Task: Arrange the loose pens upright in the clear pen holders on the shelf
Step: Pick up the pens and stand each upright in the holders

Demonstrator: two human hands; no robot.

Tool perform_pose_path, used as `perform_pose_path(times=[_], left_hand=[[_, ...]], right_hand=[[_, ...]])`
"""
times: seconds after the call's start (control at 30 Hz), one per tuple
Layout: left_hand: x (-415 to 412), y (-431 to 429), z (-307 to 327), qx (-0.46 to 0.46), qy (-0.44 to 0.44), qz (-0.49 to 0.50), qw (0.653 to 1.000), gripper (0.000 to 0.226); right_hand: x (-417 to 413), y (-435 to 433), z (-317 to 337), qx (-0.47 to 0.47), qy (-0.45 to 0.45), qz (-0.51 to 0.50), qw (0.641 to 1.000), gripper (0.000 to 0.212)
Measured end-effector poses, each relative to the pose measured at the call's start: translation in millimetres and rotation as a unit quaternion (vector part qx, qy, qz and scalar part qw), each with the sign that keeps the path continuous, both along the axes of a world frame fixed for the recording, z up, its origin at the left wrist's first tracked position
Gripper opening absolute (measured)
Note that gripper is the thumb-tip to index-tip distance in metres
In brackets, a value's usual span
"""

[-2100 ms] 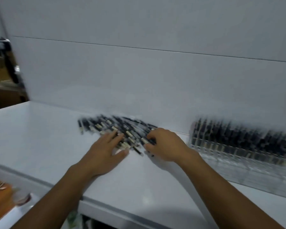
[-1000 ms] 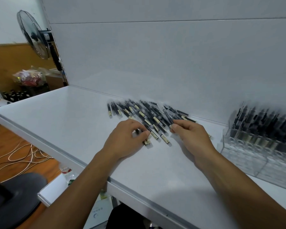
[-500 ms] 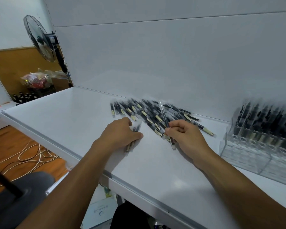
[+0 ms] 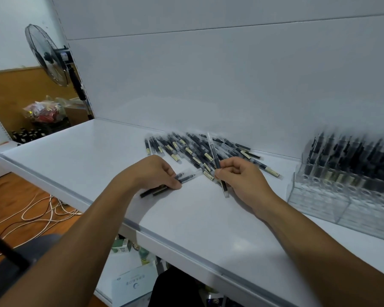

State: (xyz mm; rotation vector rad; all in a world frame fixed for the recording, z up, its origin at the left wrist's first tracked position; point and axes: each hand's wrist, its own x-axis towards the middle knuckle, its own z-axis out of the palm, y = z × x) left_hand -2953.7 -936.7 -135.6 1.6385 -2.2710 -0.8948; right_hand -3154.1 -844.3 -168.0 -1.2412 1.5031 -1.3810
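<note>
A pile of loose black pens (image 4: 193, 149) in clear sleeves lies on the white shelf (image 4: 98, 156) near the back wall. My left hand (image 4: 155, 173) rests at the pile's near edge, its fingers closed on a couple of pens (image 4: 164, 187) that lie almost flat on the shelf. My right hand (image 4: 242, 178) pinches one pen (image 4: 215, 160) that stands tilted, its top pointing up and away. At the right stand clear pen holders (image 4: 333, 200) with several dark pens upright in their rear rows; this part is blurred.
The shelf's front edge (image 4: 129, 222) runs diagonally below my forearms. A standing fan (image 4: 49, 56) is at the far left, with bagged goods and bottles behind it. Cables lie on the wooden floor (image 4: 27, 209). Boxes sit under the shelf.
Both hands picked pens out of the pile. My left hand drew a couple of pens toward me. My right hand lifted one pen so it stands tilted.
</note>
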Motion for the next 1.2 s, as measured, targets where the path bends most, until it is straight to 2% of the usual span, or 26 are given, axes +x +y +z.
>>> perform_pose_path(times=[0.13,0.23,0.37,0.53,0.7,0.87,1.03,1.2], left_hand=[[2,5,-7,0.001,0.072,0.009,0.997,0.023],[-2,9,-9,-0.026,0.16,0.016,0.987,0.023],[-22,17,-3,-0.02,0.368,0.01,0.93,0.015],[-75,40,6,0.006,0.495,-0.042,0.868,0.016],[-138,73,19,0.085,0.538,-0.142,0.827,0.018],[-195,100,31,0.138,0.531,-0.238,0.801,0.013],[-246,125,37,0.185,0.528,-0.296,0.774,0.013],[-276,135,35,0.223,0.525,-0.308,0.761,0.019]], right_hand=[[2,-3,0,0.002,0.026,-0.005,1.0,0.005],[4,0,3,-0.02,0.05,-0.013,0.998,0.002],[0,12,22,-0.074,0.094,-0.035,0.992,0.005],[-25,43,46,-0.116,0.143,-0.076,0.98,0.017],[-71,94,52,-0.099,0.159,-0.152,0.97,0.018],[-115,143,56,-0.098,0.151,-0.258,0.949,0.017],[-161,181,64,-0.111,0.163,-0.362,0.911,0.002],[-192,199,68,-0.121,0.151,-0.424,0.885,0.011]])
